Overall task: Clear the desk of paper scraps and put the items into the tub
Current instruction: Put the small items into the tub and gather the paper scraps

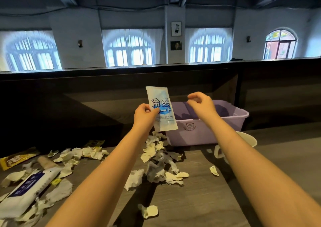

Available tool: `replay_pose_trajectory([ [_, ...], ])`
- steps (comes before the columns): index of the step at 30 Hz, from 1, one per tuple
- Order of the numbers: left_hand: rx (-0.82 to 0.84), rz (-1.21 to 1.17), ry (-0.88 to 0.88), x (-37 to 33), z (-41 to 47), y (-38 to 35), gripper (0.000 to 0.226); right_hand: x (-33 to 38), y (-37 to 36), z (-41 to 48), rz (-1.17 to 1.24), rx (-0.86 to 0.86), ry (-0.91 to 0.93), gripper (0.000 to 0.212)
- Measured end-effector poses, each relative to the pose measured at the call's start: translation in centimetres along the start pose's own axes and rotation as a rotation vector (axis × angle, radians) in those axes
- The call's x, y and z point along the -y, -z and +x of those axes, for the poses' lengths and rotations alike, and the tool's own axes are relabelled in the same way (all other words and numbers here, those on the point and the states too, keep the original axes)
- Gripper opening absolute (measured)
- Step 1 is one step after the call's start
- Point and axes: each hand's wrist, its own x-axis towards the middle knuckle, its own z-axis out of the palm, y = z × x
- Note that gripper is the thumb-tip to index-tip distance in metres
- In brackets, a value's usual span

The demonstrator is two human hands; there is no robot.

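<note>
The left hand (145, 116) pinches the flat white-and-blue printed sachet (161, 108) at its left edge, at frame centre, raised just left of the lavender plastic tub (205, 133), likely for dropping in. Its long axis runs near upright, top tilted left. The right hand (201, 105), fingers loosely curled, holds nothing. Torn white paper scraps (159, 159) litter the desk below.

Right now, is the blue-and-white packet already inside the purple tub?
No, the left hand pinches the packet above the desk, outside the tub.
</note>
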Motion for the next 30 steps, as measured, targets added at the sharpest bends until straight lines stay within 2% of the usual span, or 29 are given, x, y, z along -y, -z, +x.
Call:
replay_pose_trajectory([
  [2, -0.003, -0.035, -0.025, -0.5, -0.2, -0.7, 0.018, 1.1, 0.1, -1.6, 0.152, -0.016, 0.024, 0.023],
  [4, -0.015, -0.084, -0.048, -0.8, -0.5, -1.4, 0.017, 1.8, 0.1, -3.4, 0.258, 0.071, -0.021, 0.03],
  [6, -0.018, -0.113, -0.06, -1.0, -0.8, -2.2, 0.015, 2.0, 0.0, -4.8, 0.283, 0.183, -0.101, 0.036],
  [8, -0.001, -0.114, -0.063, -0.9, -0.9, -2.9, 0.014, 1.6, 0.0, -5.4, 0.282, 0.215, -0.162, 0.039],
  [10, 0.029, -0.062, -0.08, -0.7, -0.8, -3.4, 0.015, 1.3, 0.2, -5.4, 0.298, 0.175, -0.185, 0.034],
  [14, 0.096, 0.22, -0.17, 0.4, -0.1, -3.3, 0.016, 0.9, 1.4, -3.0, 0.286, 0.026, -0.167, 0.026],
  [18, 0.204, 0.418, -0.157, 2.1, 0.3, -2.2, 0.039, -0.4, 2.0, 0.7, 0.175, -0.076, -0.255, 0.025],
  [22, 0.299, 0.603, -0.213, 3.1, 0.4, -1.5, 0.04, -2.4, 2.0, 1.9, -0.118, -0.055, -0.303, 0.024],
  [24, 0.291, 0.665, -0.259, 3.1, 0.6, -1.7, 0.037, -2.7, 1.7, 1.4, -0.181, -0.031, -0.264, 0.024],
  [27, 0.265, 0.773, -0.32, 2.8, 0.9, -2.2, 0.03, -2.5, 1.3, -0.2, -0.18, 0.063, -0.15, 0.036],
  [30, 0.203, 0.793, -0.34, 3.0, 1.0, -2.5, 0.026, -2.6, 1.2, -1.4, -0.271, 0.161, -0.047, 0.04],
])
